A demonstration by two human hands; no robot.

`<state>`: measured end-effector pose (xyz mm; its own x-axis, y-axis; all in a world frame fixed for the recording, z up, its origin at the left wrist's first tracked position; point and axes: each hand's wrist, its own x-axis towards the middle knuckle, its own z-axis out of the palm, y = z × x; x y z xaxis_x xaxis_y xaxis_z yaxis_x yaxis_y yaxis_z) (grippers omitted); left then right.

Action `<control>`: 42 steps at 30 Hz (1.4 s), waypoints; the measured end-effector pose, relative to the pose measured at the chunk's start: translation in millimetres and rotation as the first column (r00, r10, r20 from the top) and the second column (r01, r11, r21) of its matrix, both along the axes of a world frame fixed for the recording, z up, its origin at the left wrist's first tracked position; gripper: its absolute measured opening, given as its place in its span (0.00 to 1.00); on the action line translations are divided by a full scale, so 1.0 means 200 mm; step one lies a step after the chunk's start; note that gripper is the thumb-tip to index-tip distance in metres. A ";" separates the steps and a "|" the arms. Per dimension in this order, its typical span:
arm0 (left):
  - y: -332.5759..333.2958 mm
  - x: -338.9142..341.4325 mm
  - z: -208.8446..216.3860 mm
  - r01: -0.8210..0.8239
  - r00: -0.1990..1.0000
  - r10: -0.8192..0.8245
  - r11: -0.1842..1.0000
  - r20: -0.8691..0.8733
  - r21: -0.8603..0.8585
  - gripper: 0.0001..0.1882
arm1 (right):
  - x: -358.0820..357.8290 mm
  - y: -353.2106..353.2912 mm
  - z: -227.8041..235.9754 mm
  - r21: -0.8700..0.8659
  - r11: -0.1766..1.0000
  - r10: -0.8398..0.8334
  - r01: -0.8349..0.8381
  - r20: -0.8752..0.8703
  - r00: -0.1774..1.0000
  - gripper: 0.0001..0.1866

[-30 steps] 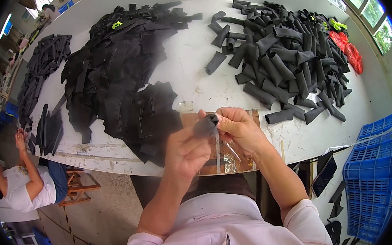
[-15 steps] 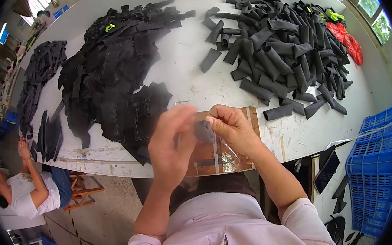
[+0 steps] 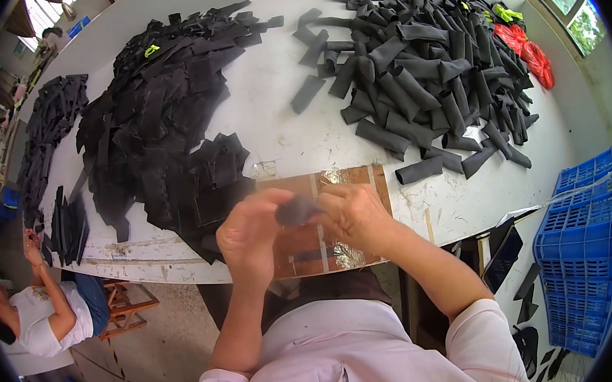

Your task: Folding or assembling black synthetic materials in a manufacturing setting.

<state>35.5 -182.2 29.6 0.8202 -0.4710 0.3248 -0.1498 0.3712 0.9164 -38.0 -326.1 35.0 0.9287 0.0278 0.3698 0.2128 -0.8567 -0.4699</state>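
In front of my chest, a small dark grey fabric tube [image 3: 295,210] is held up between my two hands, blurred by motion. My right hand [image 3: 356,213] pinches its right side with thumb and bent fingers. On the other side my left hand [image 3: 248,233] curls its fingers against the tube's left edge; its fingertips are smeared. Below the hands lies a brown board [image 3: 293,249] with clear tape across it, at the table's near edge. To the left spreads a big heap of flat black fabric pieces [image 3: 159,120].
Many rolled dark grey tubes [image 3: 403,76] are piled at the far right of the white table [image 3: 255,106], beside red plastic bags [image 3: 525,54]. Blue crates [image 3: 581,251] stand at the right. Another black stack [image 3: 53,132] lies far left, near a seated person [image 3: 48,307] and a wooden stool [image 3: 124,310].
Both hands and the fabric tube have shifted slightly left and down in the picture. My left fingers have bent in towards the tube. The whole view has also shifted a little.
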 end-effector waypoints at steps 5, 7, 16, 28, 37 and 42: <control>-0.05 -0.02 0.08 0.167 0.978 -0.179 0.980 -0.111 -0.103 0.11 | 0.01 0.02 0.06 0.013 0.999 -0.029 0.030 -0.062 0.998 0.11; -0.08 0.04 0.14 0.225 0.971 -0.221 0.973 0.093 -0.039 0.10 | 0.01 0.03 0.11 0.106 0.994 -0.021 0.018 0.028 0.999 0.11; -0.10 0.06 0.12 0.269 0.935 -0.326 0.910 0.142 0.315 0.07 | 0.01 0.05 -0.14 0.360 0.931 -0.058 0.053 0.004 0.998 0.09; -0.01 0.03 0.22 0.177 0.949 -0.269 0.887 -0.165 -0.427 0.08 | 0.01 0.01 0.12 0.218 0.976 0.049 -0.028 -0.089 0.995 0.08; 0.08 0.04 0.14 0.130 0.959 -0.134 0.991 -0.249 -0.033 0.08 | 0.03 0.05 0.09 0.301 0.954 0.068 -0.018 -0.157 0.985 0.07; 0.30 0.31 -0.12 -0.611 0.786 0.603 0.724 0.137 0.321 0.13 | 0.06 -0.08 0.27 0.771 0.637 -0.031 -0.002 0.028 0.999 0.18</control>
